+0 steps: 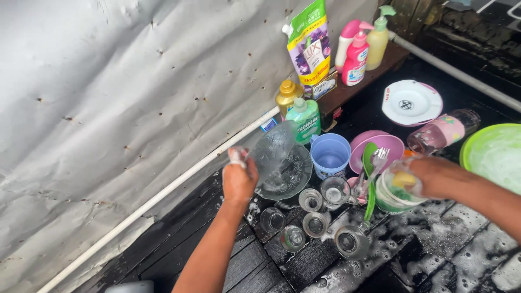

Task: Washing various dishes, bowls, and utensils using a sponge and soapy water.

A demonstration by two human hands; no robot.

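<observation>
Nearest you, along the bottom of the frame, wet black planks (271,266) carry patches of soap foam, thickest at lower right. Just above them, at centre, a cluster of small drinking glasses (315,223) stands upright and close together. Your left hand (239,179) rises from the bottom centre and is clenched on the rim of a clear glass bowl (274,149), holding it tilted on edge above a second glass dish (290,176) that lies on the planks. Your right hand (434,176) comes in from the right edge and grips a yellow-and-green sponge (404,182) over a white tub (393,201), with a green utensil and a fork leaning beside it. Behind the glasses stand a blue plastic cup (330,154) and a pink bowl (385,144). At the right edge sits a green basin (491,149) of suds. Farther up, a white plate (411,102) and a pink-patterned glass (442,132) lie near a green soap bottle (305,120). Farthest, at top centre, a refill pouch (309,43) and pump bottles (361,46) line a ledge against the grey sheet wall (108,97).
</observation>
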